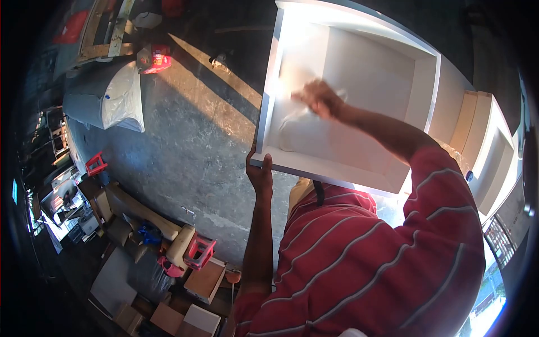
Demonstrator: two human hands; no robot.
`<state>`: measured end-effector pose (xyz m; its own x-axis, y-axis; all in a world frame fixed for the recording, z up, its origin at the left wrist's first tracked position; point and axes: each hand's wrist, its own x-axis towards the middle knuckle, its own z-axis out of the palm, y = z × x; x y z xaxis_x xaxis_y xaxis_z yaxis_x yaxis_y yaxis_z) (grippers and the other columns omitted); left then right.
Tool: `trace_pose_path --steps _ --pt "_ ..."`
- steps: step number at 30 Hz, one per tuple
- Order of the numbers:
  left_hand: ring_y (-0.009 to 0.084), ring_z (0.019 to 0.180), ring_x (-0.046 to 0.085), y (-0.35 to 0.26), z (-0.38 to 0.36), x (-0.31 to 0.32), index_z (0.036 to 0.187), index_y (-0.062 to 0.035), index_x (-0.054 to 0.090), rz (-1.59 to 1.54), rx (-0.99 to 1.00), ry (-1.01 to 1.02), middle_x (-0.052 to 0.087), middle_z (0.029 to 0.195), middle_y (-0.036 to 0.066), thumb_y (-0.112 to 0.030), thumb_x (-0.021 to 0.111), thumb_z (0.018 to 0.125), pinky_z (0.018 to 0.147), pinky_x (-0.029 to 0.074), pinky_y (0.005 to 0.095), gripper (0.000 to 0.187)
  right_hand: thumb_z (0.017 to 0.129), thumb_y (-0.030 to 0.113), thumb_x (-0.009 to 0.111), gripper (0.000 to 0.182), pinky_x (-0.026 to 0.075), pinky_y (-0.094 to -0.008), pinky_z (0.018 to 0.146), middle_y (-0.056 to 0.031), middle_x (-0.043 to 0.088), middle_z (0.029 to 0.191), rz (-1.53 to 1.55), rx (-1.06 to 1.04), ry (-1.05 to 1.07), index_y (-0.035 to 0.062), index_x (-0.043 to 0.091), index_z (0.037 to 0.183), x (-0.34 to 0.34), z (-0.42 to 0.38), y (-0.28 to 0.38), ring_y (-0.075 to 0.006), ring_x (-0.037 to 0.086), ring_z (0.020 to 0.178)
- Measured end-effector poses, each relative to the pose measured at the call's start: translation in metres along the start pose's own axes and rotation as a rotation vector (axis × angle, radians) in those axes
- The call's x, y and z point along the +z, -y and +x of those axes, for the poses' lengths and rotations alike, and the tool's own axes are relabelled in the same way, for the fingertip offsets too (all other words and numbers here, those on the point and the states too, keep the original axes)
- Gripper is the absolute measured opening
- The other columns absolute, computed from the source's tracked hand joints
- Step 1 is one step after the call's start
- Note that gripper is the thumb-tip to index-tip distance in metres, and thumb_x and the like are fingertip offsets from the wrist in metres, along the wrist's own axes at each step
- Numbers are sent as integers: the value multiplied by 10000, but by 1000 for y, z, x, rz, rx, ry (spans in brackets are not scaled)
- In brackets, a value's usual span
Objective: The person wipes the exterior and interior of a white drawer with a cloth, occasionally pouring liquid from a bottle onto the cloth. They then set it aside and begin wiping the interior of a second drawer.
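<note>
A white box-like drawer (370, 84) with raised sides stands tilted before me, its open inside facing the camera. At its lower left corner my left hand (261, 171) is closed round the edge, thumb on the near side. Inside the drawer, toward its left side, my right hand (321, 100) is blurred, with the fingers bent. Something whitish and thin, perhaps a cloth, shows beside the right hand; what the fingers hold is too smeared to tell.
White furniture pieces (488, 151) stand at the right. A plastic-wrapped piece (106, 98) and a red bag (154, 59) lie at the upper left. Red stools (199, 251), boxes (206, 279) and a worn sofa (140, 210) are at the lower left on concrete floor.
</note>
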<state>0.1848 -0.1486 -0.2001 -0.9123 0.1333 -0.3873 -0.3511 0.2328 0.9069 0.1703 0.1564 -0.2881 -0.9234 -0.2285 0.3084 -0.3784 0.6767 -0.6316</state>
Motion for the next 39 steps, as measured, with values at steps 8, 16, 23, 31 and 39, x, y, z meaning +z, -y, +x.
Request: trace_pose_path --steps 8,16,23,31,39 --pt "208 1052 550 6 2 -6 1256 73 422 16 53 51 544 1156 145 -339 749 785 908 458 333 706 897 305 440 507 351 -429 879 -158 528 1092 -499 791 -58 141 386 1374 -38 108 -45 -289 530 986" --pt "214 1042 540 -8 -3 -4 1249 47 421 26 -42 35 534 1153 148 -359 747 790 905 458 335 693 852 355 546 612 412 -456 841 -141 611 1047 -480 866 99 171 362 1406 -60 132 -66 -286 598 952" --pt "223 1041 548 3 3 -8 1246 42 419 52 62 63 534 1153 156 -357 743 794 907 462 348 685 871 345 509 563 444 -422 870 -114 654 1053 -457 840 -18 130 406 1380 -82 39 -82 -294 602 992" --pt "223 1044 546 10 5 -10 1241 44 422 68 40 49 530 1153 154 -290 717 807 905 464 342 622 889 385 481 455 532 -386 735 -210 627 1019 -627 1396 -187 146 527 1273 -149 -106 -62 -320 652 872" --pt "216 1021 547 14 9 -13 1231 43 431 65 57 73 530 1151 142 -286 706 810 900 461 343 601 865 491 472 582 364 -538 913 -205 512 1143 -639 1244 -400 119 453 1312 -72 0 -41 -363 458 1127"
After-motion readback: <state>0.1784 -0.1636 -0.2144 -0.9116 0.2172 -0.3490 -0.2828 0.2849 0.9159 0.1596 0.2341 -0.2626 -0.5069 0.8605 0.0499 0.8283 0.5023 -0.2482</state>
